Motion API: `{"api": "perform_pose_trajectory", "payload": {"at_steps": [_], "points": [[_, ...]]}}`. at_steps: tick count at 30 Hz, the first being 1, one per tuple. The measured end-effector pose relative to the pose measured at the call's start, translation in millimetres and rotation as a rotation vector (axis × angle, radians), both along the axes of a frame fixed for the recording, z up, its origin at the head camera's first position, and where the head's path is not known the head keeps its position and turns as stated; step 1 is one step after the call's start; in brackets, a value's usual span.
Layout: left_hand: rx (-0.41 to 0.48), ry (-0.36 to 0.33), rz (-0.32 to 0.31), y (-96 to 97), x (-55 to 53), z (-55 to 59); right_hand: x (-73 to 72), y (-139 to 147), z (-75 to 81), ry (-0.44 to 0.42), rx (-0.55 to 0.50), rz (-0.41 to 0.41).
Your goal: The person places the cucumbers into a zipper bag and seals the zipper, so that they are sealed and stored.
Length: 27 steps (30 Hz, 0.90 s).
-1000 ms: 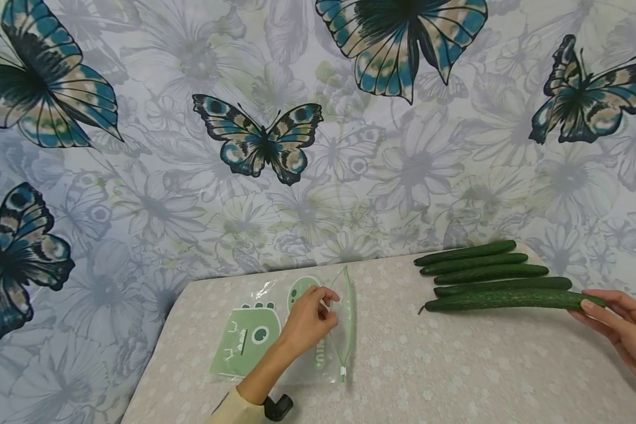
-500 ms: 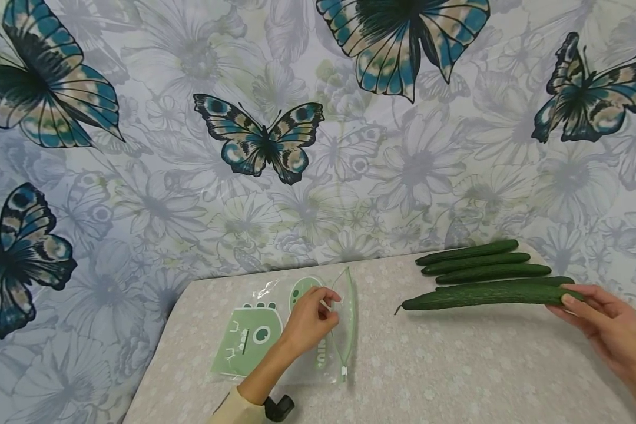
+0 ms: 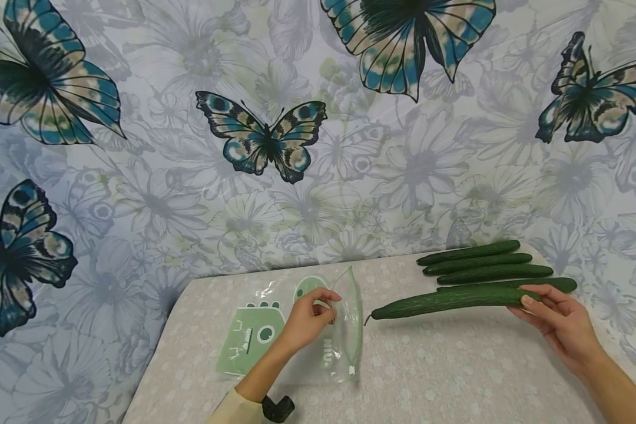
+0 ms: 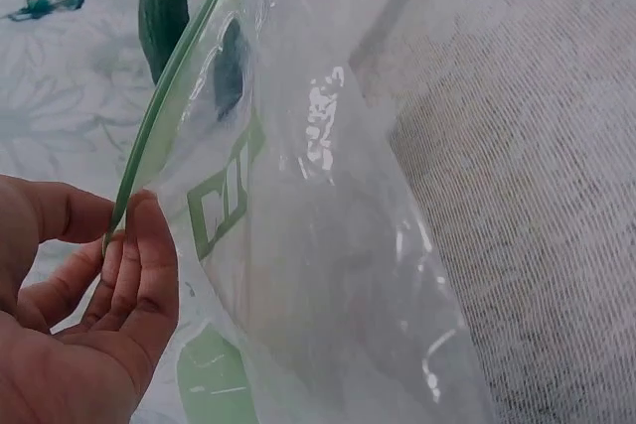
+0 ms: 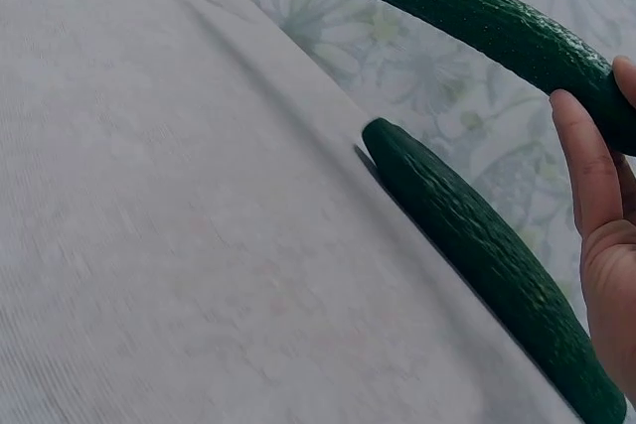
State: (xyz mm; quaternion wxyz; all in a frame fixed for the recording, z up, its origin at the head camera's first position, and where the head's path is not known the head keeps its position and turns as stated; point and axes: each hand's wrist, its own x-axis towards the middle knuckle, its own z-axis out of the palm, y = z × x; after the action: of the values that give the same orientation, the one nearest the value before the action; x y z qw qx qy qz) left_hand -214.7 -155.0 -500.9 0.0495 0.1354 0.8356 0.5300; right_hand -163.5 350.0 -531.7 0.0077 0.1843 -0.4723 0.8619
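A clear zip bag [image 3: 250, 338] with green cartoon prints lies on the cloth-covered table. My left hand [image 3: 308, 321] pinches the green edge of its mouth between thumb and fingers, plain in the left wrist view [image 4: 94, 310]. The mouth gapes, facing right, with the white slider [image 3: 351, 370] at its near end. My right hand [image 3: 559, 324] grips one long green cucumber [image 3: 445, 302] by its right end, above the table. The cucumber's thin stem tip points left, close to the bag's mouth. In the right wrist view another cucumber [image 5: 487, 255] lies below the held one.
Several more cucumbers [image 3: 495, 273] lie side by side at the table's back right. The pale patterned tablecloth [image 3: 429, 371] spreads in front of them. Behind the table hangs a butterfly-print backdrop [image 3: 371, 194]. A black wrist device [image 3: 278, 408] sits on my left wrist.
My right hand has carried the cucumber leftward from the row, raising it and bringing its stem tip near the bag. The left hand has stayed at the bag's mouth, which now gapes wider.
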Motion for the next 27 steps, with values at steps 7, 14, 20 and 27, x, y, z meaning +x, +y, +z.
{"api": "perform_pose_trajectory", "payload": {"at_steps": [7, 14, 20, 27], "points": [[0.179, -0.173, -0.003, -1.2, -3.1, 2.7, -6.1, -22.8, -2.9, -0.004, 0.022, -0.009], [0.294, -0.235, -0.025, 1.9, -5.4, 2.9, -9.7, -44.7, -2.6, -0.025, 0.034, -0.002], [0.321, -0.235, -0.055, 7.5, -6.6, 1.7, -11.5, -64.3, -1.6, -0.071, 0.116, -0.015], [0.319, -0.233, -0.066, 16.1, -7.9, 1.0, -11.8, -86.5, -5.8, -0.117, 0.156, -0.024]]}}
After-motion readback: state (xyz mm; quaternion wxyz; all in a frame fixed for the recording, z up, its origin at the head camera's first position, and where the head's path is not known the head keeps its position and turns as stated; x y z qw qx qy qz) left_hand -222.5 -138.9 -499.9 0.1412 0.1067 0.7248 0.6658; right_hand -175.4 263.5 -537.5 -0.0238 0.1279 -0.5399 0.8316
